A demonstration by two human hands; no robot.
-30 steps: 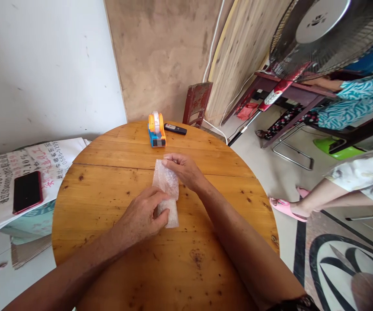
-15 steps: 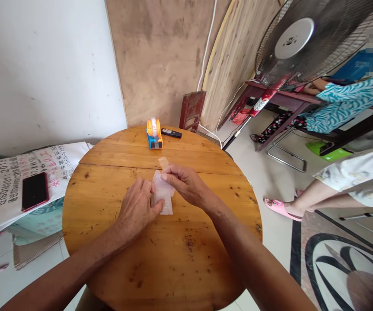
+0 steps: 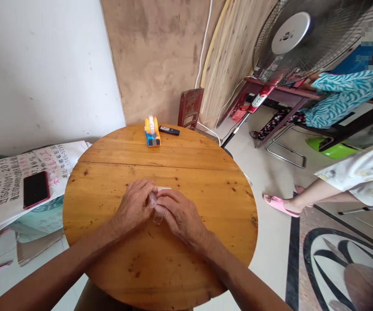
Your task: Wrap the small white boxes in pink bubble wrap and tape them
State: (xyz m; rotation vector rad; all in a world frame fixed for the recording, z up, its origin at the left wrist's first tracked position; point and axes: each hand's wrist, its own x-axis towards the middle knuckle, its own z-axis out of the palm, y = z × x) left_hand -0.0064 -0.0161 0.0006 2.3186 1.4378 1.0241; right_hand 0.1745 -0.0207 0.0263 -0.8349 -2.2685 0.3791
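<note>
Printed text on the sack at 9 o'clock includes "ISO9001" and "ISO14001"; a phone lies on it. The desk is round, knotted wood. Near its 12 o'clock edge stands a tape dispenser, a remote just beside it. A fan stands beyond, at 2 o'clock. Clear wrap is near the desk's centre. Left hand: narrow, fingers curled on the wrap. Right hand: narrow, pinching the wrap.
</note>
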